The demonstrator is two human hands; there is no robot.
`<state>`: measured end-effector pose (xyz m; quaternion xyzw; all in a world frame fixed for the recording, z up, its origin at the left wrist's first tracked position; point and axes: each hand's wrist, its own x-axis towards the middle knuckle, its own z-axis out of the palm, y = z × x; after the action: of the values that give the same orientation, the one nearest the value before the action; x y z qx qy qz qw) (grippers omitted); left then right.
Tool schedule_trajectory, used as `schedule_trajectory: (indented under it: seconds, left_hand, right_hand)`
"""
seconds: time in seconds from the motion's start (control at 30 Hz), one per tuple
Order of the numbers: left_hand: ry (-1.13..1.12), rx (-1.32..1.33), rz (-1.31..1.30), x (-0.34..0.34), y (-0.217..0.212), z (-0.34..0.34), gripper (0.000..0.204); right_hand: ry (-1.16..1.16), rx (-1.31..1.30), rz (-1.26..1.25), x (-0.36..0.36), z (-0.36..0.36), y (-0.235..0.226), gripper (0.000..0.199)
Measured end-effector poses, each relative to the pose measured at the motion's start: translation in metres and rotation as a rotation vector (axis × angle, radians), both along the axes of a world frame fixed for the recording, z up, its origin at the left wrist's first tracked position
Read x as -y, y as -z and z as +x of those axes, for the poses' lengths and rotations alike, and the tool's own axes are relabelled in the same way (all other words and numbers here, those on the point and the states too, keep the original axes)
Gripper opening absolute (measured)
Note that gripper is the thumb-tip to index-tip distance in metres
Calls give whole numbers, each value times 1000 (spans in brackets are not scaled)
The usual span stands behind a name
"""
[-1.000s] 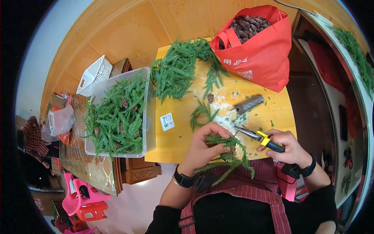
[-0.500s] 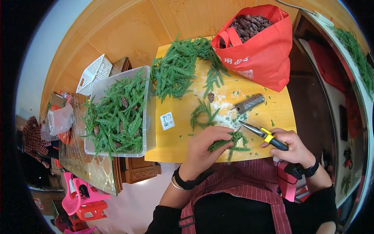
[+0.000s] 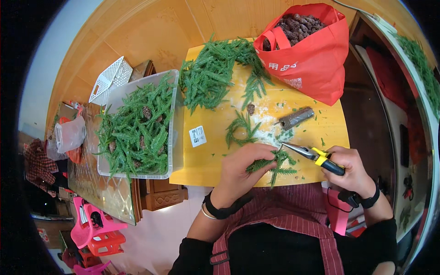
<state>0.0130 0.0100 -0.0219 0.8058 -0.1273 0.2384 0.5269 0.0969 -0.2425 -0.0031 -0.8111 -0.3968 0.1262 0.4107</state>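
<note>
L hand (image 3: 243, 167) pinches green sprig (image 3: 281, 168) btwn thumb & fingers, over near edge of yellow worktop (image 3: 199, 169); R hand (image 3: 346, 168) is wrapped round pliers (image 3: 317, 156), tips by sprig's upper end. Beyond: curved sprig (image 3: 247, 133), pine cone (image 3: 250, 108), dark cylindrical bundle (image 3: 297, 118). Far side: greenery heap (image 3: 208, 75) (L), red bag (image 3: 311, 68) (R).

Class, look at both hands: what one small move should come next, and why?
Probably, the right hand should close the tips of the pliers on the far end of the green sprig. The left hand pinches that sprig steady, and the tips sit right by its end; whether they touch is too small to tell.
</note>
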Motion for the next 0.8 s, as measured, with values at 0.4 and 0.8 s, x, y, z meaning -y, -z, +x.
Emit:
schedule_trajectory:
  seconds: [0.4, 0.8]
  left_hand:
    - [-109, 216, 153, -2, -1, -1, 25]
    - [-69, 225, 148, -5, 2, -1, 25]
  right_hand:
    - [-62, 329, 71, -10, 0, -13, 14]
    - [-132, 179, 70, -6, 4, -11, 14]
